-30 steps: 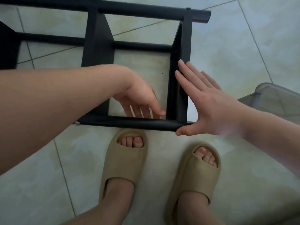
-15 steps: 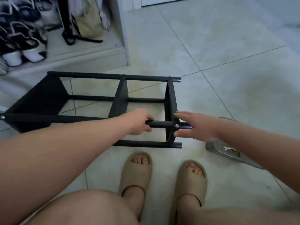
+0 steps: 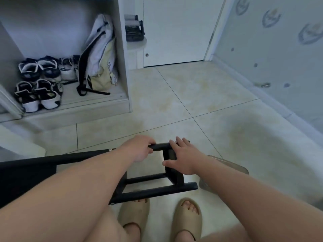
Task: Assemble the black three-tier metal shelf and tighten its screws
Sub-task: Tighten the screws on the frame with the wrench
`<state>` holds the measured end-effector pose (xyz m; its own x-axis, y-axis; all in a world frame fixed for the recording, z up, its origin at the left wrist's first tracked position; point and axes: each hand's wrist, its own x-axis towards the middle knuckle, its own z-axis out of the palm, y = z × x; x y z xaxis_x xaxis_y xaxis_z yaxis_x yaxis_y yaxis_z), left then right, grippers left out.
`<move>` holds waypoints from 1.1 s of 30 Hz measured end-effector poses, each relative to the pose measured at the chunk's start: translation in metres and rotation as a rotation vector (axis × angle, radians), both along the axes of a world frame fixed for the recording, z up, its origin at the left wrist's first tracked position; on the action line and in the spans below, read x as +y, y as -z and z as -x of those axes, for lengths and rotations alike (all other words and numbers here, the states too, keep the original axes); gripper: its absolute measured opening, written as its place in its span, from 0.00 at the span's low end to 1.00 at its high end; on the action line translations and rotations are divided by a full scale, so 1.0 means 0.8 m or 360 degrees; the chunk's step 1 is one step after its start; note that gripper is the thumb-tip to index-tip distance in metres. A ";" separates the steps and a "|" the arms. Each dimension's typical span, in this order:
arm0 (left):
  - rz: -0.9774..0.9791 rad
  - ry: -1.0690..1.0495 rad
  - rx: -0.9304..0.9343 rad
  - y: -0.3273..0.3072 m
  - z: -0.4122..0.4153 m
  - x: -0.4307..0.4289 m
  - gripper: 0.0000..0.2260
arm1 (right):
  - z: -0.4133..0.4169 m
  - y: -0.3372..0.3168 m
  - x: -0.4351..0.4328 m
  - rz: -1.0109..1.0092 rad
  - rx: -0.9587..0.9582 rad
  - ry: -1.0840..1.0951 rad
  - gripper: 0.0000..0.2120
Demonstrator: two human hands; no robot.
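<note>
Left hand [image 3: 140, 148] gripping top tube of shelf [image 3: 153, 191], fingers wrapped round it. Right hand [image 3: 182, 157] flat, fingers straight, pressed on end panel. Shelf lying on its side on tile floor [image 3: 174, 105], just ahead of slippers [image 3: 187, 219]. Clear bin [image 3: 232, 165] beside right forearm. Shoes [image 3: 38, 95] and bag [image 3: 101, 55] in cabinet [image 3: 122, 67] far left.

Both arms out, hands on the black shelf [image 3: 157, 191]
The left hand [image 3: 141, 150] curls round the top bar, knuckles up, bare forearm stretched forward. The right hand [image 3: 183, 158] lies flat against the end tier, fingers straight and spread, thumb pointing left, arm reaching in from the right.
</note>
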<state>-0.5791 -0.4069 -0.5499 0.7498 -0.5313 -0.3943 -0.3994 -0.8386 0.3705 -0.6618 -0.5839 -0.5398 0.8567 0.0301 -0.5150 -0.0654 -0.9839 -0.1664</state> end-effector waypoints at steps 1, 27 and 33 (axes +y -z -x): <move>-0.0002 -0.0035 -0.0001 0.004 0.004 0.002 0.12 | 0.004 0.005 0.002 0.0007 -0.0009 -0.0005 0.43; -0.0353 -0.0285 -0.0200 0.062 -0.050 0.006 0.29 | -0.081 0.085 -0.017 -0.0028 -0.0097 0.0022 0.39; -0.0368 -0.0218 -0.0077 0.031 -0.012 0.005 0.30 | -0.032 0.053 -0.043 0.0004 -0.0104 0.0092 0.37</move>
